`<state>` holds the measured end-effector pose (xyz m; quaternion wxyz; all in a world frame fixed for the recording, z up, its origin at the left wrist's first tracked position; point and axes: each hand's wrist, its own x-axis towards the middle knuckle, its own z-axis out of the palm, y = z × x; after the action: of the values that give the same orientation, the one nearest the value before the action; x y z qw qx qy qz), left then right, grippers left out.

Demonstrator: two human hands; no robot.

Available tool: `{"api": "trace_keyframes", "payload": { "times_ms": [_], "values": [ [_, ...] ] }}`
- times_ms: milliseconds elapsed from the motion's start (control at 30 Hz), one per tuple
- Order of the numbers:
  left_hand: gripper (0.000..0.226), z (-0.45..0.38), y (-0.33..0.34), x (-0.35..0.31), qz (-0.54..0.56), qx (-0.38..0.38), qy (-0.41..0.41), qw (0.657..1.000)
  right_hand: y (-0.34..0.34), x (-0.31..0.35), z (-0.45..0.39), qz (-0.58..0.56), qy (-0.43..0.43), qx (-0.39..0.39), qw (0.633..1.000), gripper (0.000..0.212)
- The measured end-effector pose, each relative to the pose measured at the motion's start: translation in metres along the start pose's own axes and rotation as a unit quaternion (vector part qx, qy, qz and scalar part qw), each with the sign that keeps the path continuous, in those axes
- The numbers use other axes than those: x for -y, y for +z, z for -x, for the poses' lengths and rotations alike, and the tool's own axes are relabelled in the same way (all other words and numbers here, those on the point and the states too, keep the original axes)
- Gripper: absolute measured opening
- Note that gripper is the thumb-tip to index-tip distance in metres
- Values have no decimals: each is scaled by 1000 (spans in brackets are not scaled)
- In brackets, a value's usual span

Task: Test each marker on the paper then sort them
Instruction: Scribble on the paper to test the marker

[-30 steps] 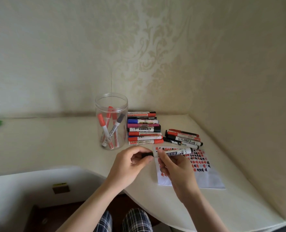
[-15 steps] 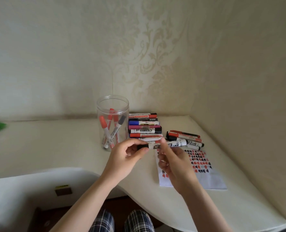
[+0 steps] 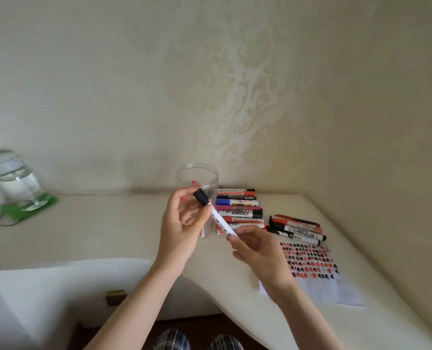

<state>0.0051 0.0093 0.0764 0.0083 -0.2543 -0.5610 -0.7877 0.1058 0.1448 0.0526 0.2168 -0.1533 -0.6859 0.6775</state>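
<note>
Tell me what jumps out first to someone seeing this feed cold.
Both hands, left hand and right hand, hold a black-capped white marker tilted before the clear jar. Right of the jar lies a row of markers, and nearer, a paper covered in red and black test marks.

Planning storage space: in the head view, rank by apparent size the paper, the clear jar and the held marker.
1. paper
2. clear jar, partly hidden by the left hand, so unsure against the paper
3. held marker

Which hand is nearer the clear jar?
Left. The left hand is raised right in front of the clear jar, overlapping it in view and holding the marker near its cap end. The right hand sits lower, toward the paper.
</note>
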Motion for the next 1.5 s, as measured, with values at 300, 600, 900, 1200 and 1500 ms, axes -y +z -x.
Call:
{"api": "trace_keyframes", "payload": {
  "times_ms": [300,600,900,1200,1500],
  "values": [
    [33,-81,-21,-68,-23,-77,90,993,26,28,-55,111,-93,-59,988,9],
    [36,-110,-14,-42,-361,7,100,927,-23,-27,-66,327,-38,-74,941,9],
    [24,-111,-9,-28,-492,64,85,864,-41,-52,-93,542,-158,-38,824,23],
    [10,-41,12,12,-408,207,242,855,-48,-57,-114,648,-179,-18,740,30],
    [12,-10,0,72,-420,241,151,862,-77,-16,-83,453,-153,-108,872,19]
  ]
}}
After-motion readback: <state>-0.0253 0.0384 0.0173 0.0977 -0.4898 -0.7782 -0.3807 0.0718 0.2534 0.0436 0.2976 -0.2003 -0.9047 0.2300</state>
